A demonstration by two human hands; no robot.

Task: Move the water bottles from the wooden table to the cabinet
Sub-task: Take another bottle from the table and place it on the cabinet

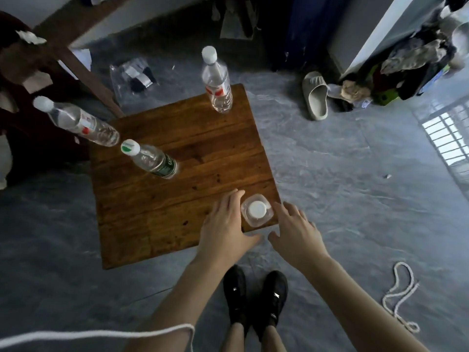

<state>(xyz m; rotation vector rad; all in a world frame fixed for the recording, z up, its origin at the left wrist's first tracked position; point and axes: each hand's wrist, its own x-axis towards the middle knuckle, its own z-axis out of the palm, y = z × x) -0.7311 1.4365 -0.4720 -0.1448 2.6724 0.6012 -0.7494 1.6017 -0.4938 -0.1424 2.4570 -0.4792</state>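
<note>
At the brown wooden tabletop [177, 199] corner, both hands flank the upright clear white-capped bottle [257, 210]: left hand [224, 229] seemingly touching, right hand [297, 229] just beside, each grip released.

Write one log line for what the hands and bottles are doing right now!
left hand open beside nearest bottle | right hand open on its other side | not gripped yet | four bottles on wooden table
</note>
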